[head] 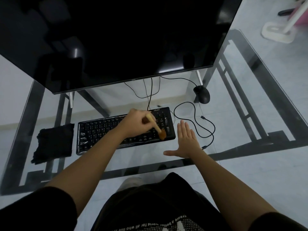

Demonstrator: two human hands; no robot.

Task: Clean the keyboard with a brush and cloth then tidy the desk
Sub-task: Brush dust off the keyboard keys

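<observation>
Keyboard [100,131] legends unreadable; left hand [134,124] grips brush [157,128] on its keys.

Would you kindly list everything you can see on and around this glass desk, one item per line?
black flat monitor: one, black, back of the desk
black computer keyboard: one, black, in front of the monitor
folded black cloth: one, black, left of the keyboard
wooden-handled brush: one, pale handle, brown bristles, on the keyboard's right end
black mouse: one, black, behind the keyboard's right end
loose black cable: one, black, looped right of the keyboard
glass desk: one, clear top, black frame
left hand: grips the brush
right hand: flat on the glass, right of the keyboard
</observation>
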